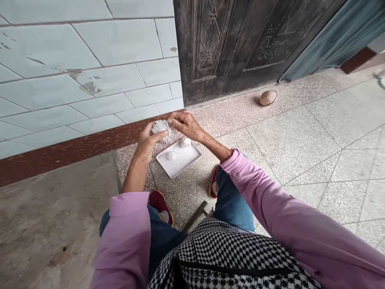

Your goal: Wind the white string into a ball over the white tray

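Note:
A round, white, petalled piece of yarn or string work is gripped in my left hand, thumb across its face and fingers behind. My right hand pinches at the right side of this piece; what lies between its fingertips is too small to make out, perhaps a strand. Just below the hands, a shallow white tray rests on the floor. Inside it lie a small white ball of string and a second white ball near the far edge, close under my right hand.
A tiled wall with a brown skirting stands ahead, beside a dark carved door. One rounded pinkish object sits on the speckled floor near the door. My red shoes flank the tray's near side. A blue-green curtain hangs far right.

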A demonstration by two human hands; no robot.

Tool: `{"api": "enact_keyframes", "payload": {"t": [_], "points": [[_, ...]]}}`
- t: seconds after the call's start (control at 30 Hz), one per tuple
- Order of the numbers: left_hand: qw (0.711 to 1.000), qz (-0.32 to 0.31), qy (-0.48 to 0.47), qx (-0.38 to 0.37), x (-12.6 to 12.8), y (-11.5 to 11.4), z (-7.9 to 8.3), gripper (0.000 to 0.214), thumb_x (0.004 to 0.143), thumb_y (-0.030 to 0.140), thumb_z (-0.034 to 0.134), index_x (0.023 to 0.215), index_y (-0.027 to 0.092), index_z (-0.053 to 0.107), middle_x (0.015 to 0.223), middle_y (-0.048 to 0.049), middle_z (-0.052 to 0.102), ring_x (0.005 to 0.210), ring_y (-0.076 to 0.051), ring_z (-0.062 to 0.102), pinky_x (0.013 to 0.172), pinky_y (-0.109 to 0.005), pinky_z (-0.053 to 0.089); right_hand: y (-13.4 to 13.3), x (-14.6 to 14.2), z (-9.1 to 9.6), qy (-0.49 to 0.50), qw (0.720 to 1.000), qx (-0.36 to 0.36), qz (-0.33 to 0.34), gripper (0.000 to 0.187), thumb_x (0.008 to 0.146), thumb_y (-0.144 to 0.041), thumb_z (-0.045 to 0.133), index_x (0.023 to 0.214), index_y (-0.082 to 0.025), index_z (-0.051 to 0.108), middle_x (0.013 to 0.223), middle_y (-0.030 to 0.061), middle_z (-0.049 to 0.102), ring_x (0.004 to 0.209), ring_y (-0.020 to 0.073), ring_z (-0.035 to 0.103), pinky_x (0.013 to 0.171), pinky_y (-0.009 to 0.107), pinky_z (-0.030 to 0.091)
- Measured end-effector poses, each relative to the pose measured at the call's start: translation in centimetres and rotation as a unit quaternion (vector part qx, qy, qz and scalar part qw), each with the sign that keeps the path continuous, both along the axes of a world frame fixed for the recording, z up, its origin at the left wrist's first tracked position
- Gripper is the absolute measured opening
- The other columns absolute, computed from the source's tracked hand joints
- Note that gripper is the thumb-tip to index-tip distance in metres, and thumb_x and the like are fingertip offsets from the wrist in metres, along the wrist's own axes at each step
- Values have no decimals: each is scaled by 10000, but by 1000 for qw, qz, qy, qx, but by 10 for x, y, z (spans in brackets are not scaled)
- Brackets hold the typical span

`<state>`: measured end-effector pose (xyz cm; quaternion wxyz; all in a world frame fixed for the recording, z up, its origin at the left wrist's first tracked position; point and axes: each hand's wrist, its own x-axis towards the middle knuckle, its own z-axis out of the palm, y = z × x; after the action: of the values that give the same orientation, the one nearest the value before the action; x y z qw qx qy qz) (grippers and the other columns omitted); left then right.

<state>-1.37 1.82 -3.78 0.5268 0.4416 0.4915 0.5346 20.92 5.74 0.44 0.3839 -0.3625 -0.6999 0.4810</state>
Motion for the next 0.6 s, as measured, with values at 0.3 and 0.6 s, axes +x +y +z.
{"api": "enact_keyframes", "payload": {"t": [0.3, 0.6], "points": [[997, -46, -13, -57, 5, -7, 17, 717, 588, 418, 1150, 1190, 234, 806, 1097, -71, 806, 912, -271, 734, 748, -338, 584, -14, 4, 23, -37, 999, -20, -31, 445, 1270, -145, 792, 873, -236, 614, 847, 5, 601, 881, 194, 508, 825, 317, 480], [989, -107, -94, -30, 15, -14, 23, 811, 559, 367, 1171, 1293, 238, 852, 1212, -133, 838, 1083, -361, 825, 851, -412, 718, 20, 8, -3, 47, 996, -76, -13, 547, 1252, -357, 942, 863, -229, 579, 750, -73, 457, 739, 116, 364, 671, 280, 364]]}}
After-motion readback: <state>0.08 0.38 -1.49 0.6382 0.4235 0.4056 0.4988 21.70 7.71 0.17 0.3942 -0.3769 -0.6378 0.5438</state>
